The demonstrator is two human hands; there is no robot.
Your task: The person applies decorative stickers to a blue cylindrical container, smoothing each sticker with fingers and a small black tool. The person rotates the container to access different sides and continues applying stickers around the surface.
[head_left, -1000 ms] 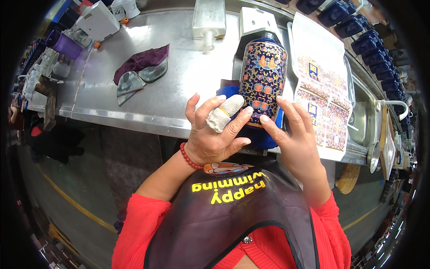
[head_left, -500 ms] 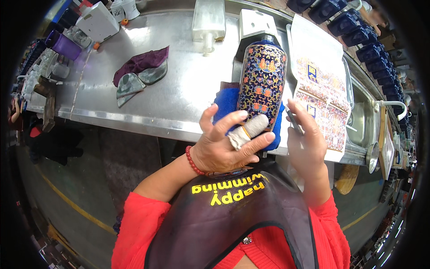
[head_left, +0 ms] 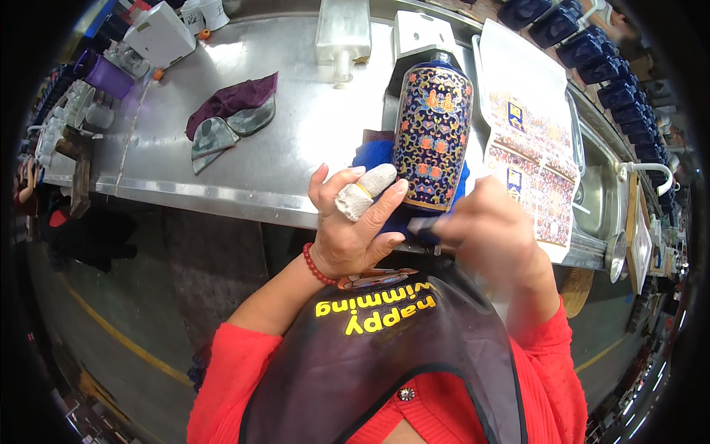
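Nearest now: left hand (head_left: 355, 226), fingers spread and gripping nothing, wearing one pale finger cover (head_left: 379, 177), tight by the lower left side of one patterned blue bottle (head_left: 435, 137); touching or not, hard to tell. Over to the right hand (head_left: 494, 226), blurred, fingers apparently closed on one small grey tool (head_left: 423, 225), just by the base, left hand nearer the side. Ahead of both, lying lengthwise, neck pointing away, on one blue cloth (head_left: 373, 153). Farther up the worktop (head_left: 159, 148): one clear bottle (head_left: 344, 41), one white block (head_left: 410, 33).
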